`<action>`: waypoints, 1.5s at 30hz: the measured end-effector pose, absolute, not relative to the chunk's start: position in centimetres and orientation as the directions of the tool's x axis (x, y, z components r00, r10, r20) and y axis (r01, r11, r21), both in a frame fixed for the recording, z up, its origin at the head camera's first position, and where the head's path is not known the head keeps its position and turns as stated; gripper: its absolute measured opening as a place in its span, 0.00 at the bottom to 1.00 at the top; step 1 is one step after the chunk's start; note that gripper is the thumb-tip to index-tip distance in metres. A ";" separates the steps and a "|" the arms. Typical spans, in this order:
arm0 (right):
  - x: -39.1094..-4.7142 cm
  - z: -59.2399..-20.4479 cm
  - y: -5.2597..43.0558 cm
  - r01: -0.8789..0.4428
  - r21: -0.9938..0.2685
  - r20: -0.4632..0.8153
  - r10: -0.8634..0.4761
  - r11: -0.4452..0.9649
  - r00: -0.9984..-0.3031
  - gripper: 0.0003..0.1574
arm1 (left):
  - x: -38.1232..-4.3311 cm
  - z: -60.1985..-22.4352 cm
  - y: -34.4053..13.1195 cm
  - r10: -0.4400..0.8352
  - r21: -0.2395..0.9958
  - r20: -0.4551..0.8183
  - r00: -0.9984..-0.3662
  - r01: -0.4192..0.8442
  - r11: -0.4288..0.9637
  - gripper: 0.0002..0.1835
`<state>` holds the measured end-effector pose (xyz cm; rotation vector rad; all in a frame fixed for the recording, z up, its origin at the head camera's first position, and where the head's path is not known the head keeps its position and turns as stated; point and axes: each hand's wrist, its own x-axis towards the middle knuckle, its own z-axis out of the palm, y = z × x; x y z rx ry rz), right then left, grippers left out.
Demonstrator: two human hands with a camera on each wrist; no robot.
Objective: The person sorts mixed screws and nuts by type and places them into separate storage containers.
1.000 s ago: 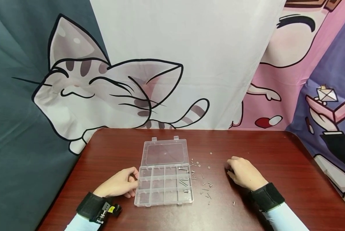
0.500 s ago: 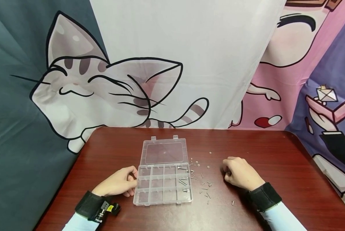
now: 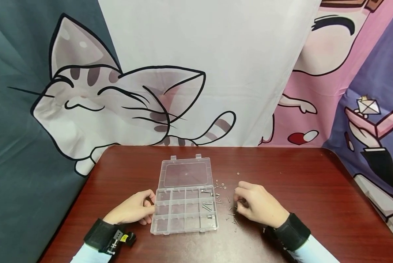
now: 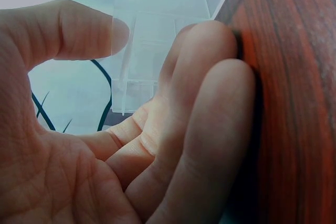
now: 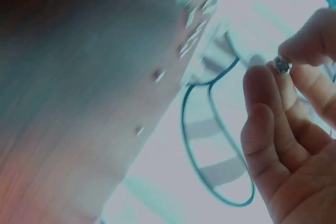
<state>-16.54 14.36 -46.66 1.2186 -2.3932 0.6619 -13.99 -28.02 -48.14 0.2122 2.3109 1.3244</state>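
Observation:
A clear plastic compartment box (image 3: 186, 215) lies on the table with its lid (image 3: 186, 174) folded back. Several screws (image 3: 207, 206) sit in its right-hand compartments. At the box's left side my left hand (image 3: 133, 207) rests on the tabletop, fingers loosely bent, thumb and forefinger against the edge. The left wrist view shows the thumb tip touching the clear plastic. Right of the box, my right hand (image 3: 259, 204) is above the loose hardware. It pinches a small screw (image 5: 282, 65) between thumb and fingertips, with only the round metal end visible.
Loose screws (image 3: 231, 214) and small nuts or washers (image 3: 225, 187) are scattered right of the box, partly hidden by my right hand. The brown wooden table (image 3: 143, 160) ends at a printed cloth (image 3: 242, 54) behind.
My right hand has moved left from the right part of the table toward the scattered hardware and the box. The left hand and the box have stayed in place.

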 end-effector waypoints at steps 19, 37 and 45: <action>-12.6 -45.8 9.1 -0.946 -0.192 0.600 -0.731 0.262 -0.324 0.14 | -14.0 -47.9 -27.9 0.357 0.842 -0.312 -0.880 -0.082 0.533 0.14; -12.4 -46.1 8.9 -0.943 -0.169 0.588 -0.738 0.287 -0.330 0.12 | -14.0 -48.2 -28.0 0.350 0.842 -0.320 -0.880 -0.095 0.531 0.14; -12.0 -45.7 10.1 -0.879 -0.183 0.350 -0.806 0.441 -0.477 0.78 | -14.0 -47.8 -28.0 0.368 0.835 -0.317 -0.874 -0.073 0.546 0.14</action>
